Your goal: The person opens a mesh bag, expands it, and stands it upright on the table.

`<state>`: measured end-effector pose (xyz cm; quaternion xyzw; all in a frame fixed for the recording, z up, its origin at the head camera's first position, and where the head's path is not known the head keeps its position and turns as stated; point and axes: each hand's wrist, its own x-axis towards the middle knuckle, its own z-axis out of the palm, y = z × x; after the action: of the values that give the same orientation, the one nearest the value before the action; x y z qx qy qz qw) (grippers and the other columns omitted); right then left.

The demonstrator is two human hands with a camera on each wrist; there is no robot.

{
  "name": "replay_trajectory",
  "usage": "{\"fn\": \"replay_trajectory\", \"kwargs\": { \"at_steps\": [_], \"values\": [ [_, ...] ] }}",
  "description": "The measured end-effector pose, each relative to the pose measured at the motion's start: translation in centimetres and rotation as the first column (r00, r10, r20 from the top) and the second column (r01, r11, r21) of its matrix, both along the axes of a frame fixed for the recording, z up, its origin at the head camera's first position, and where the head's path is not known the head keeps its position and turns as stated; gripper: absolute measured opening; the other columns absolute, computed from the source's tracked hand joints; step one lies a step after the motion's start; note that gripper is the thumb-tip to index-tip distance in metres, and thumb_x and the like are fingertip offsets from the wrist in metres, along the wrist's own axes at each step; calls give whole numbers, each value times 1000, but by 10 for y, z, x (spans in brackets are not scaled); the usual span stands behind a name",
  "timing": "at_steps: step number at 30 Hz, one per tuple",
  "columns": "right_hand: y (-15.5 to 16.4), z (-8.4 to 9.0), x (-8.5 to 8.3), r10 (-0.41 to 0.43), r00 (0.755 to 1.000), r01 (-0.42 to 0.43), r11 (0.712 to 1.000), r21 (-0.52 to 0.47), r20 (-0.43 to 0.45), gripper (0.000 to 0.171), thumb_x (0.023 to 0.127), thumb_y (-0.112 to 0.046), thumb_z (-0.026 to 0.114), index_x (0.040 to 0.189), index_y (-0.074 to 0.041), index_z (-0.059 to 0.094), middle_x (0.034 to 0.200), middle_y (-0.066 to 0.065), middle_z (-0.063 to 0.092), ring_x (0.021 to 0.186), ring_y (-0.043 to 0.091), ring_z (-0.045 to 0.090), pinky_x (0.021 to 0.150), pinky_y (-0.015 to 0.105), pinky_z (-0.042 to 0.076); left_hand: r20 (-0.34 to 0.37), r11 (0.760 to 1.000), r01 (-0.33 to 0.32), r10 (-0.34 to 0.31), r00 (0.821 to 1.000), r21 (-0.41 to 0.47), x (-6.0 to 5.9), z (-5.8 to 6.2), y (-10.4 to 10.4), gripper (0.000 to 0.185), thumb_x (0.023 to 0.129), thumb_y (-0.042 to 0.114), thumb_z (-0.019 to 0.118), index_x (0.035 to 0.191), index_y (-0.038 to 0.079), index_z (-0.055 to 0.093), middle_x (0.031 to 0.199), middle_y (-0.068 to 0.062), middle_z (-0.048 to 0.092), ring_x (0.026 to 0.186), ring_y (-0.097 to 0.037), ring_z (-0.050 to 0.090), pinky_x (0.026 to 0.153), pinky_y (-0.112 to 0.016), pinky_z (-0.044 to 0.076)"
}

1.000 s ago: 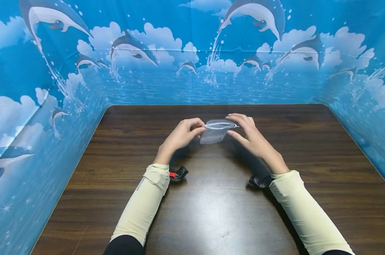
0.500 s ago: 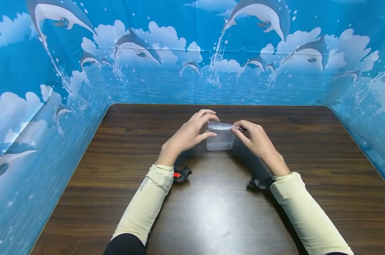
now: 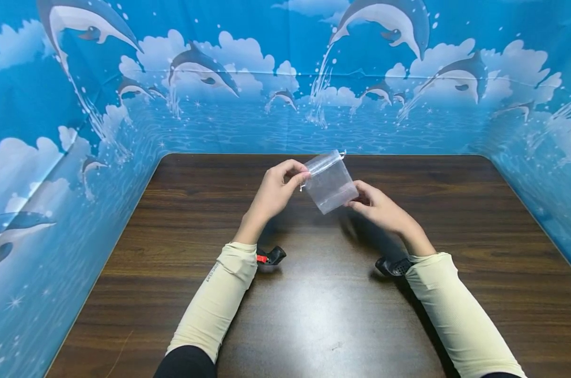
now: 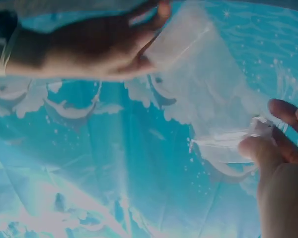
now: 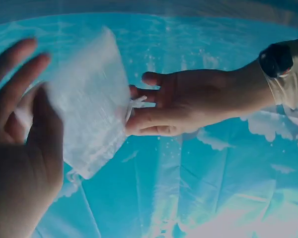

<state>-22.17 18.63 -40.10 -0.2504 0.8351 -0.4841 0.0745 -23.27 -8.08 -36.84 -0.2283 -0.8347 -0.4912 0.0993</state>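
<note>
A small translucent white drawstring pouch [image 3: 331, 182] hangs tilted above the dark wooden table [image 3: 314, 315], its mouth up and away from me. My left hand [image 3: 278, 189] pinches the pouch's top left corner by the drawstring between thumb and forefinger. My right hand [image 3: 375, 205] holds the lower right corner, thumb on the front and fingers behind. In the left wrist view the pouch [image 4: 203, 99] stretches from my left hand [image 4: 273, 158] up to the right hand [image 4: 89, 44]. The right wrist view has the pouch [image 5: 89, 109] between my right hand [image 5: 25, 129] and left hand [image 5: 188, 104].
A blue backdrop with dolphins and clouds [image 3: 276, 94] walls the table on the left, back and right. A black camera unit sits under each wrist [image 3: 271, 256] [image 3: 393, 265]. Both forearms wear pale yellow sleeves.
The pouch was held level by both top corners near the table. It is now raised and tilted, and my right hand has gone from the top right corner down to the lower corner.
</note>
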Motion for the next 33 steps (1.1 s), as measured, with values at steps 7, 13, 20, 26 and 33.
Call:
{"fn": "replay_trajectory", "kwargs": {
  "at_steps": [7,13,20,26,33],
  "values": [
    [-4,4,2,34,997,-28,995,-92,71,24,97,-16,57,118,-4,59,98,22,67,90,21,66,80,29,52,82,995,-64,58,995,77,-6,1,-4,21,94,30,61,99,10,65,81,-7,63,67,-25,57,54,-26,41],
    [-11,24,13,-49,999,48,992,-119,-4,22,100,-11,49,113,3,60,86,29,65,69,12,62,58,23,43,-17,979,-177,176,984,-97,2,1,6,38,90,40,64,113,12,52,110,-9,56,91,-25,57,67,-33,46],
    [-15,29,19,-110,992,102,988,-116,-60,22,100,-11,50,111,3,61,87,25,66,73,22,66,70,25,52,-355,837,-266,93,930,-479,27,-1,42,49,77,61,69,102,20,57,104,1,55,88,-18,49,66,-33,48],
    [-21,34,23,-153,979,152,988,-20,-132,21,99,-17,52,98,-1,65,83,18,68,71,19,64,64,26,47,-440,807,-347,122,890,-478,34,-5,48,12,90,32,65,86,21,66,79,8,60,63,-8,52,49,-26,44],
    [-17,13,11,-227,941,250,966,66,-250,19,97,-25,55,101,-8,62,87,10,70,71,19,64,61,26,47,-568,786,-391,62,820,-479,34,-5,46,9,89,21,63,81,17,61,75,5,57,59,-11,54,42,-28,42]
  ]
}}
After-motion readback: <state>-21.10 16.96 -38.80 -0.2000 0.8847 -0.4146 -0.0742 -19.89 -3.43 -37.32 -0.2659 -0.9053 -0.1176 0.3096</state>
